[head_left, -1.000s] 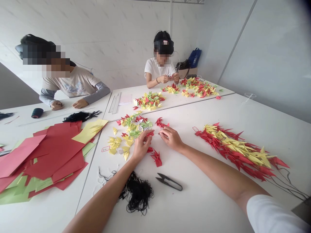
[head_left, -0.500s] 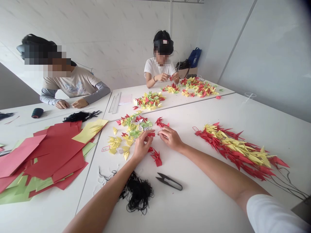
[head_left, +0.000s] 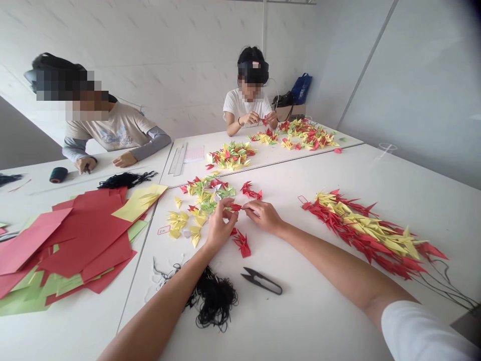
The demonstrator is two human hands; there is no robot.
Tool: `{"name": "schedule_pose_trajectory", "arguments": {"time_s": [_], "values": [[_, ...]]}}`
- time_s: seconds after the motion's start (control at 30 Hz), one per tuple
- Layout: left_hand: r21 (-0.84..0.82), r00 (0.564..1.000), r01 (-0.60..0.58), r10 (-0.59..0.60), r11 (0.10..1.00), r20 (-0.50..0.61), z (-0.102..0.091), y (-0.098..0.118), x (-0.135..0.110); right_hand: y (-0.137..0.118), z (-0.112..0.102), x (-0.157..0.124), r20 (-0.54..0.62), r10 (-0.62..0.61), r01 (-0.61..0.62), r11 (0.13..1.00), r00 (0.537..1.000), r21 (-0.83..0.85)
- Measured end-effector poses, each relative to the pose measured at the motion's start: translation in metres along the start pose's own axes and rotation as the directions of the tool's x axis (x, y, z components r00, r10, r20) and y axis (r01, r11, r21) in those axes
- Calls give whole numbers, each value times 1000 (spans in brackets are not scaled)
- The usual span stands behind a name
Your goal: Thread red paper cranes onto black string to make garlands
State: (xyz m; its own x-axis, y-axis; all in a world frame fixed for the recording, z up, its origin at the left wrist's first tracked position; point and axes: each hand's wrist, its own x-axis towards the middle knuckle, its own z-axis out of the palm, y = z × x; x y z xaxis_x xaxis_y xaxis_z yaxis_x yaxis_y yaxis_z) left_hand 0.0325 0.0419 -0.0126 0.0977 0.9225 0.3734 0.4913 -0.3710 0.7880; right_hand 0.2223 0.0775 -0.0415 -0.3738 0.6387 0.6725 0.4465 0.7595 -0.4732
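A small red folded paper crane (head_left: pixel 236 207) is held between my two hands over the table. My left hand (head_left: pixel 222 225) grips its left side, fingers curled around it. At its right tip, the fingers of my right hand (head_left: pixel 265 216) are pinched together. Just below my hands lie more red cranes (head_left: pixel 242 244), and another red group (head_left: pixel 250 190) lies beyond them. Yellow, green and white cranes (head_left: pixel 205 195) are heaped by my left hand, with loose yellow ones (head_left: pixel 177 220) nearer to me.
Black thread snips (head_left: pixel 262 281) and a tangle of black cord (head_left: pixel 214 301) lie before me. Strung red and yellow cranes (head_left: pixel 361 225) lie at right. Red and green paper sheets (head_left: pixel 86 235) cover the left table. Two people sit across, one handling a crane near more piles (head_left: pixel 231 155).
The red crane has turned slightly and shows more between my fingers. My left fingers have lifted a little, and my right fingertips now meet its tip. The left co-worker's hand has shifted left.
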Motion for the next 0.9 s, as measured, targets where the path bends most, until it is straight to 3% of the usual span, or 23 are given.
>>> {"name": "schedule_pose_trajectory", "arguments": {"time_s": [0.17, 0.4, 0.53, 0.9], "values": [[23, 997, -4, 6, 1000, -83, 0, 1, -2, 1, 1, -1, 19, 23, -23, 1000, 1000, -4], [-27, 999, -37, 36, 999, -34, -2, 9, -4, 1, 0, -1, 35, 16, -16, 1000, 999, 7], [-98, 997, -60, 64, 993, 47, -4, 12, -5, -2, -1, 0, 49, 51, -53, 997, 998, 50], [-23, 996, -89, 90, 996, 22, -5, 9, -5, -4, -3, 2, 20, -12, 12, 1000, 1000, 28]]}}
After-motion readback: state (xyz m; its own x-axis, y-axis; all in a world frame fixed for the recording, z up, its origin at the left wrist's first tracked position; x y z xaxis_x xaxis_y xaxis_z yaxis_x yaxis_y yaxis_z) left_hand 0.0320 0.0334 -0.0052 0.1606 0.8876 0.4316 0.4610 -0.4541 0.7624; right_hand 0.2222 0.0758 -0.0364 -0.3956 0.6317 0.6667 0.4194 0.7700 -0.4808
